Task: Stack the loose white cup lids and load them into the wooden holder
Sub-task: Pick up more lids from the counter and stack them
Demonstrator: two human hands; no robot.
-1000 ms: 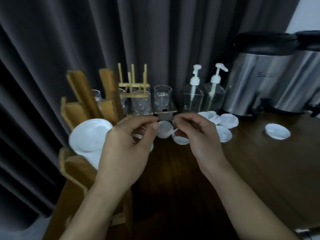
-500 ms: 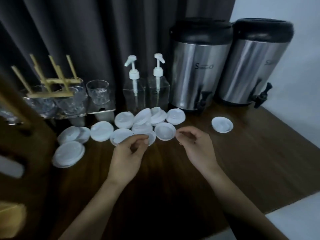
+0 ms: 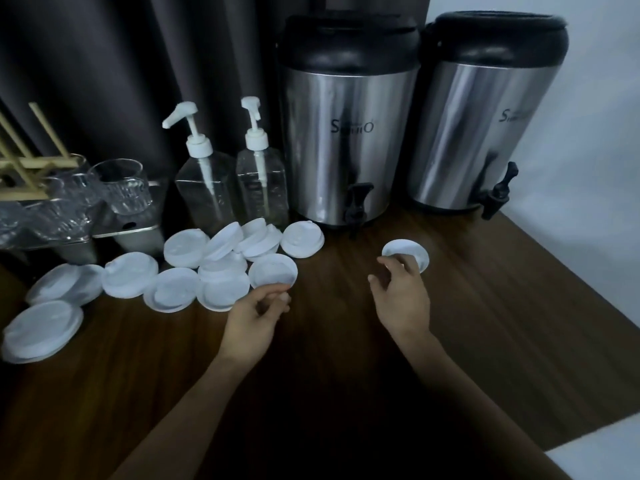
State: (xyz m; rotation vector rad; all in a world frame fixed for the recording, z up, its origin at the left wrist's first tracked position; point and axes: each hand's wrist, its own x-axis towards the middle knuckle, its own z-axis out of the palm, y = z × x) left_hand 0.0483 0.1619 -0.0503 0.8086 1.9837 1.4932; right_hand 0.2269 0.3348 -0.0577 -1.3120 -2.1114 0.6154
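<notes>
A dark curtain (image 3: 104,64) and a pale wall (image 3: 606,133) back the wooden worktop (image 3: 502,323). The wooden holder is not in view.

The largest risk, I judge, is the steel dispensers (image 3: 346,133). One tap juts out just behind the lids (image 3: 221,292), and a reaching hand could knock it. The glasses (image 3: 121,185) stand near the heap, so a sweeping gather might bump them. The lids overlap, and some look domed side up and others hollow side up. Lifting one may drag its neighbours, and mixed ones would not nest.

There are two dispensers and two pump bottles (image 3: 204,188). The glasses are too blurred to count. There are roughly thirteen heaped lids and one lone lid (image 3: 414,249), well apart from the heap.

The right hand (image 3: 403,296) reaches to the lone lid with its fingers spread and bent over the near rim; I cannot tell whether they touch. The left hand (image 3: 254,317) lies just beside the nearest heaped lid, fingers loosely curled, nothing visible between them.
</notes>
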